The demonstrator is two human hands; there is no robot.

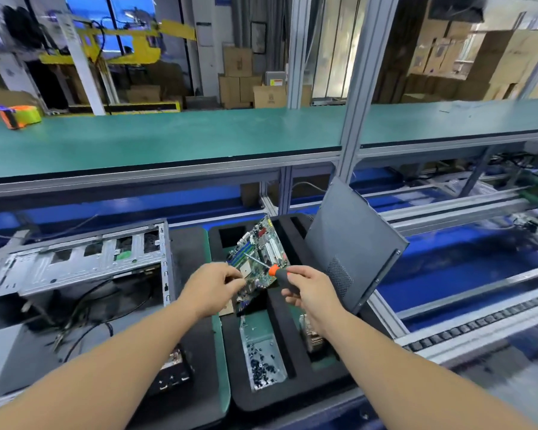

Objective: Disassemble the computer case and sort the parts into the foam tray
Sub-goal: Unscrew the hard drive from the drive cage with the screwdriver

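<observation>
Motherboard: tilted over the black foam tray, centre of frame.
Left hand: fingers pinching the board's near edge.
Right hand: gripping an orange-collared screwdriver, tip on the board.
Screws: lower tray compartment.
Case chassis: left.
Side panel: upright, right.

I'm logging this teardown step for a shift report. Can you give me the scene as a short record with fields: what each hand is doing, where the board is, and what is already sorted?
left hand: pinches the near edge of the motherboard
right hand: grip on the screwdriver, shaft pointing at the board
motherboard: tilted, over the foam tray
tray contents: screws in a front compartment
side panel: stands at the tray's right
computer case: open, left of the tray
</observation>
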